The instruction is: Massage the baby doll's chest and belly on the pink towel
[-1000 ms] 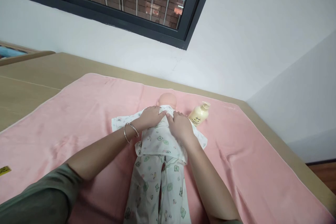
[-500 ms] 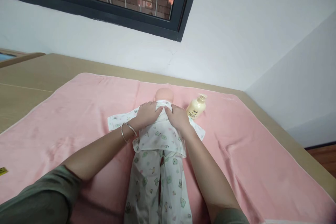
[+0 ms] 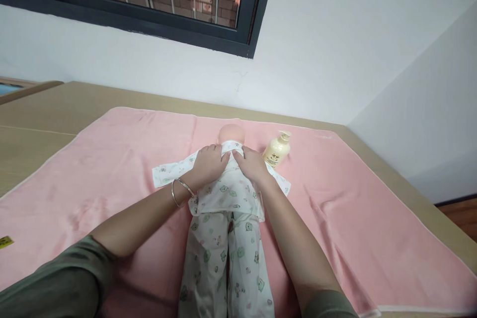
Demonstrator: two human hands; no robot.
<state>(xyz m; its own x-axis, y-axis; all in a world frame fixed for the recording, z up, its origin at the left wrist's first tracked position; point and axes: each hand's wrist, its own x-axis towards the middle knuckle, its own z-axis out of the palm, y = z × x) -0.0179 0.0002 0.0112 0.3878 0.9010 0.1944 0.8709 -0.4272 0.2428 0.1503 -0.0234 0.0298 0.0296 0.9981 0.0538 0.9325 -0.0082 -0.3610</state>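
Observation:
A baby doll in white pyjamas with a green animal print (image 3: 219,203) lies stretched out, its bald head (image 3: 231,134) at the far end and no face showing. My left hand (image 3: 209,163) grips the doll's upper left side, fingers curving over the shoulder. On the other shoulder, my right hand (image 3: 254,163) does likewise. Both thumbs lie on the cloth near the collar, pointing inward and almost meeting. The fingertips are hidden over the shoulders. A pale yellow pump bottle (image 3: 277,150) stands just beyond my right hand, beside the doll's sleeve.
Under the doll spreads a pink blanket (image 3: 122,159), wrinkled at the right, on a wooden surface (image 3: 48,109). Behind it rise a white wall (image 3: 313,59) and a dark-framed window (image 3: 249,39). A small yellow tag (image 3: 5,242) lies at the left edge.
The camera view has shifted slightly. Both hands stay on the doll's shoulders, with hardly any visible movement. The doll and bottle lie as before.

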